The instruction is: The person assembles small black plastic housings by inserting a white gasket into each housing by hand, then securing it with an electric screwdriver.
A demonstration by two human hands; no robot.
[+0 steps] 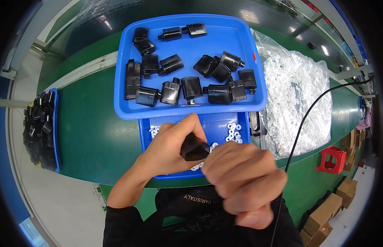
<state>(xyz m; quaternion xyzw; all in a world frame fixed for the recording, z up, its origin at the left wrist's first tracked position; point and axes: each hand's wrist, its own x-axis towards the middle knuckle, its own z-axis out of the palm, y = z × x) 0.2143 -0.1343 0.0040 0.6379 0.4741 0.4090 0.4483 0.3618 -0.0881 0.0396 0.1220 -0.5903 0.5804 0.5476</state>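
My left hand [166,146] is closed around a black plastic pod [195,148], a flat-sided case held over the lower blue tray [218,120]. Close against the right end of that pod is my right hand [247,179], its fingers curled in and slightly blurred; whatever it grips, if anything, is hidden. Small white rings [234,131] lie in the lower tray, partly covered by both hands. Just beyond, a larger blue tray [126,110] holds several similar black pods [192,87], each with a narrow neck, lying in loose groups.
A clear plastic bag [298,96] full of white rings lies right of the trays. A black cable [303,119] hangs across the right side. At the far left stands a blue bin [57,136] heaped with black parts. A red stool [332,159] and cardboard boxes [323,214] are on the floor.
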